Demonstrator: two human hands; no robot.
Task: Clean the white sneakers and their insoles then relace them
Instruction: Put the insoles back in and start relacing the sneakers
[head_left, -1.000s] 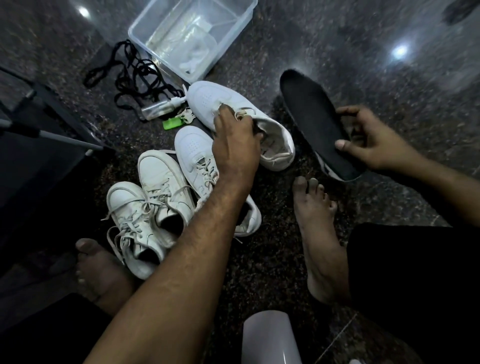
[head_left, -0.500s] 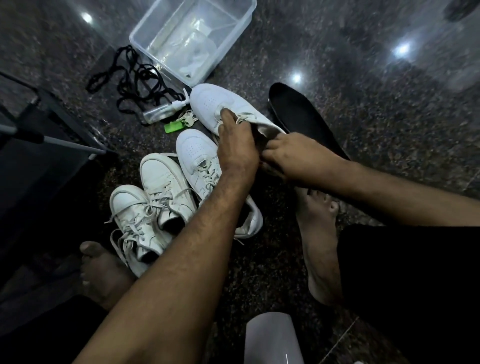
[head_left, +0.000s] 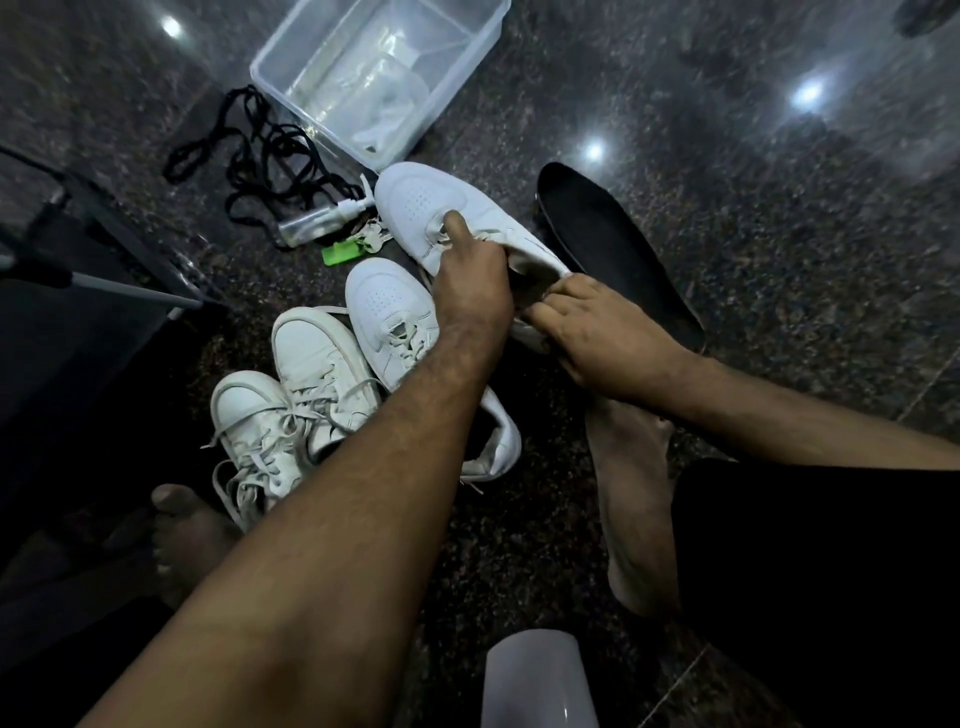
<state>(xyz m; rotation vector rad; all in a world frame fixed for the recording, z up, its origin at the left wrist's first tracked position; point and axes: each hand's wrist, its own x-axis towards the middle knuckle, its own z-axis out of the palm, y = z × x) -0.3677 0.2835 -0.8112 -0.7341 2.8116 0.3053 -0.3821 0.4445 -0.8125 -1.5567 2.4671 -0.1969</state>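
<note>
Left grip (head_left: 470, 291) clasps the far sneaker (head_left: 431, 208) over its laces; right grip (head_left: 597, 332) holds its heel opening; the sneaker lies at twelve o'clock on the floor (head_left: 779, 234); black insole (head_left: 613, 244) just beside, at two.

The sneaker (head_left: 441, 218) I grip is white, its toe dotted with small holes; the three sneakers (head_left: 332, 374) beside it are white too, two with off-white laces. The insole (head_left: 613, 244) is black. The loose laces (head_left: 249, 150) are black, the tag (head_left: 340, 254) bright green, the tub (head_left: 374, 73) clear, the floor (head_left: 779, 234) dark speckled stone.
</note>
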